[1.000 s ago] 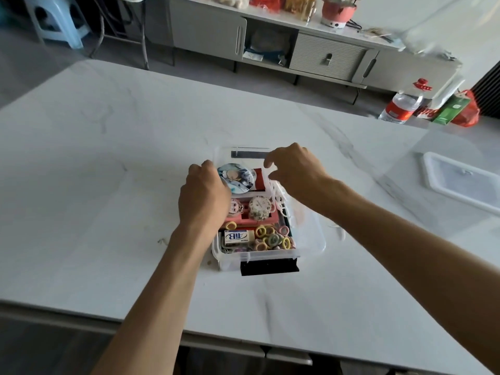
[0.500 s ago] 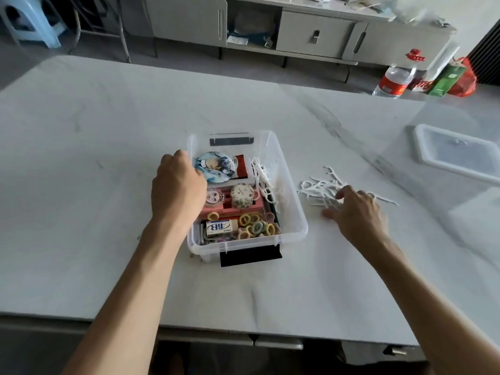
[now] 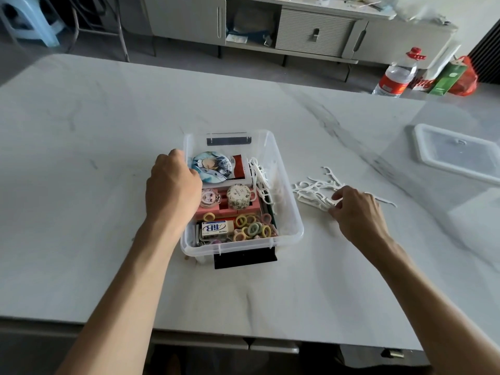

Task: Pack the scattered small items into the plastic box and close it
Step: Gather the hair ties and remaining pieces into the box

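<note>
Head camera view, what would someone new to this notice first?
At the centre of the table sits a clear plastic box crammed with colourful hair ties, a round badge and an eraser, its left rim gripped by the left hand. Just right of it, the right hand pinches at a loose pile of white floss picks. The lid lies apart at the table's far right.

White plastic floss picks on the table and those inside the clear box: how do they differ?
The white plastic floss picks on the table lie flat and scattered beside the clear plastic box; the floss picks inside the box sit bunched along its right side. The right hand pinches the table picks; no hand touches the boxed ones. Both are the same white shape.
</note>
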`<state>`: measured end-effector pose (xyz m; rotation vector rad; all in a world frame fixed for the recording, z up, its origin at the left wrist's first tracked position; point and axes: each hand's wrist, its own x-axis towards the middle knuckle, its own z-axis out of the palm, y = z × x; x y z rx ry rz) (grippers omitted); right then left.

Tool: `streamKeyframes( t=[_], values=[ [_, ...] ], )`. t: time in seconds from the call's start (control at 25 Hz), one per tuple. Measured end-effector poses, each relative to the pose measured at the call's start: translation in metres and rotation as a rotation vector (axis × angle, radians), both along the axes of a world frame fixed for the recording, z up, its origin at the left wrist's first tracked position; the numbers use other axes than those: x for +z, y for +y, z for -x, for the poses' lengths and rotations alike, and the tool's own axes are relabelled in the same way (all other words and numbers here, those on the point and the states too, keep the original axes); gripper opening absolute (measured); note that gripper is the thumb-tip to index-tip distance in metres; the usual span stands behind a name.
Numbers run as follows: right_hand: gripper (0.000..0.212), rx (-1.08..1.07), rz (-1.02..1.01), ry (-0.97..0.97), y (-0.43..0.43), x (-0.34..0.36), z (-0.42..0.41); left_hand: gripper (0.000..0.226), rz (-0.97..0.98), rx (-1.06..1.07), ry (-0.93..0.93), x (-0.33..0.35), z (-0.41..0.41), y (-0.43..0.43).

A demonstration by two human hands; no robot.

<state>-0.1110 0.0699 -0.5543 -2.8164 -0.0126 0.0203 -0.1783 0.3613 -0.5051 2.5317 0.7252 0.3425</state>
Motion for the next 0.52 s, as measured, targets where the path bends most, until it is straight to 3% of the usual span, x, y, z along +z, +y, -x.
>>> streamKeyframes(
  t=[0.28, 0.52],
  values=[
    [0.015, 0.050, -0.101, -0.083, 0.007, 0.004, -0.001, 0.008, 0.030, 0.004, -0.003, 0.001, 0.000, 0.003],
    [0.013, 0.051, 0.004, -0.055, 0.012, -0.003, -0.008, 0.007, 0.034, 0.003, -0.007, 0.002, 0.001, 0.002]
  ],
)
